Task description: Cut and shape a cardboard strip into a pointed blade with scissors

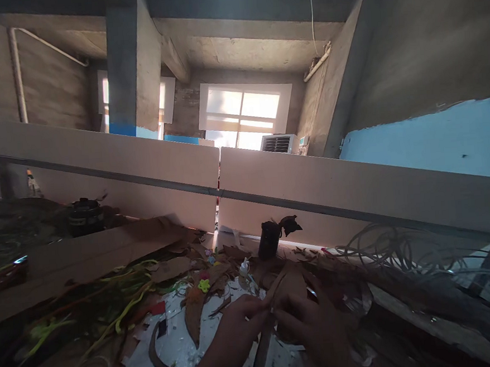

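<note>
My left hand [241, 322] and my right hand [305, 320] meet at the lower middle, fingers closed in a pinch with the fingertips almost touching. Between them is a long, thin brown strip [262, 351], its lower end running down toward the picture's bottom edge. A wider brown sheet-like piece [292, 283] shows just above my right hand; whether it joins the strip I cannot tell. Dim light hides what exactly lies under the fingertips. A small white-tipped bottle [245, 267] stands beyond my left hand. A curved brown piece [156, 352] lies to its left.
Yellow-green strips [131, 295] and a flat cardboard piece [94, 255] lie to the left. A black cylindrical container [269, 240] with its lid flipped open stands behind my hands. Coiled wire [384, 252] lies right. A pale panel [354, 190] with a metal bar borders the back.
</note>
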Demonstrator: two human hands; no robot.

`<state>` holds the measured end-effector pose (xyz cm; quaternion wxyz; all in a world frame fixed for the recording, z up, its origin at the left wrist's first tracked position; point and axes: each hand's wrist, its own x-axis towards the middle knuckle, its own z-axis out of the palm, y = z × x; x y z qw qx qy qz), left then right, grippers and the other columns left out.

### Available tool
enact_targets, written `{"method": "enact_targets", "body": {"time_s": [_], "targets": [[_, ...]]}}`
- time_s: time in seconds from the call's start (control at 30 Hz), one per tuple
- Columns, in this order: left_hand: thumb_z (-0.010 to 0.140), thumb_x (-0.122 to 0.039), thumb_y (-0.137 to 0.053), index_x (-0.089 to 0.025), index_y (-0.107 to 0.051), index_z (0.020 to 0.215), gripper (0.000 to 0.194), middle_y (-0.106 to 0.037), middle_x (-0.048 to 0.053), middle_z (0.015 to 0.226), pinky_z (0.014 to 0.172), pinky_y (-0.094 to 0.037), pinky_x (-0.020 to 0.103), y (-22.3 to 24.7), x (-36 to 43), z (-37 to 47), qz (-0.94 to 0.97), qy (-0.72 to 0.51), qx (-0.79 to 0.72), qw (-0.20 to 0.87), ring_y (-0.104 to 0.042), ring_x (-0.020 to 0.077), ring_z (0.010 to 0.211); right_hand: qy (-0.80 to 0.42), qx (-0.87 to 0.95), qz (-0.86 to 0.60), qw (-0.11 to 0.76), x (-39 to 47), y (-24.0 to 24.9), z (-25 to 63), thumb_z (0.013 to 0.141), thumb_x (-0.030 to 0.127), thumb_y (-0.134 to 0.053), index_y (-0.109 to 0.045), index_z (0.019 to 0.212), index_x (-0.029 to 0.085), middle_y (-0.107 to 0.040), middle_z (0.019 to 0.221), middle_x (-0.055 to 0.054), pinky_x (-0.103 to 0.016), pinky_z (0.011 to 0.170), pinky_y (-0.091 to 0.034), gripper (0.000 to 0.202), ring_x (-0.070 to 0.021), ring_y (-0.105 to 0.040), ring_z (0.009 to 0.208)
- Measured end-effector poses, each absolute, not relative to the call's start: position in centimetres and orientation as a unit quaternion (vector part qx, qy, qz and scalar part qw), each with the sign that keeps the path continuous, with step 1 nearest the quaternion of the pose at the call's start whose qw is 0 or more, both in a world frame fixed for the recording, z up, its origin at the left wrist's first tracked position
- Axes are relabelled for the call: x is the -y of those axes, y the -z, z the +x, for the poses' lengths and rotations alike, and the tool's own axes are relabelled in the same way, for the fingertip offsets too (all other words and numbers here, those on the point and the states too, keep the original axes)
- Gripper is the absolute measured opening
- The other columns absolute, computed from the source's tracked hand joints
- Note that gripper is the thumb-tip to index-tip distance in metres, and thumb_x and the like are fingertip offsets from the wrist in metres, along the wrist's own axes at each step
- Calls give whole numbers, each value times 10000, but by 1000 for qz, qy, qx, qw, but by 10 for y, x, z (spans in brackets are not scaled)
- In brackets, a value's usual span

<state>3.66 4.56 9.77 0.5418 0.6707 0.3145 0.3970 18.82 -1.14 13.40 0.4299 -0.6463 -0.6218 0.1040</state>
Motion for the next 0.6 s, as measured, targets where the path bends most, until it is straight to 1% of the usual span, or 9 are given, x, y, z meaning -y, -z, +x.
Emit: {"method": "enact_targets", "body": {"time_s": [0.1, 0.17, 0.2, 0.3, 0.47, 0.6], "targets": [[744, -404, -585, -127, -780, 755, 339, -625, 74, 831, 579, -431, 260, -100, -46, 35, 664, -391, -306, 559, -603, 224, 785, -132, 627, -636, 430, 12, -134, 187, 759, 213, -613, -680, 649, 213, -702, 716, -34, -237, 599, -505, 128, -246, -667, 837], [737, -417, -581, -112, -773, 730, 360, -620, 61, 744, 575, -425, 262, -101, -46, 35, 660, -389, -305, 565, -587, 201, 710, -159, 636, -626, 423, 12, -135, 188, 771, 213, -600, -672, 662, 209, -695, 670, -13, -230, 593, -509, 131, -208, -663, 711], [732, -421, -583, -106, -770, 720, 366, -615, 56, 706, 571, -420, 263, -101, -46, 35, 660, -386, -308, 566, -576, 191, 678, -167, 640, -621, 421, 12, -135, 188, 776, 211, -592, -671, 668, 207, -694, 657, -6, -227, 599, -512, 133, -198, -661, 685], [722, -410, -596, -96, -769, 708, 359, -615, 50, 649, 561, -405, 265, -101, -48, 35, 662, -378, -315, 566, -563, 186, 644, -167, 648, -616, 415, 13, -137, 187, 774, 207, -579, -675, 679, 197, -702, 673, -10, -221, 606, -514, 135, -195, -668, 693], [731, -396, -617, -104, -771, 704, 331, -606, 35, 620, 572, -394, 259, -101, -49, 33, 664, -370, -311, 571, -543, 177, 644, -173, 646, -614, 419, 14, -138, 184, 754, 218, -556, -681, 680, 195, -705, 671, -10, -223, 605, -515, 147, -193, -665, 683], [731, -361, -638, -112, -775, 708, 285, -567, 4, 588, 583, -380, 245, -103, -48, 32, 662, -373, -299, 577, -492, 147, 617, -155, 648, -614, 423, 13, -136, 184, 735, 253, -552, -680, 638, 209, -692, 624, -10, -242, 610, -516, 166, -217, -663, 701]]}}
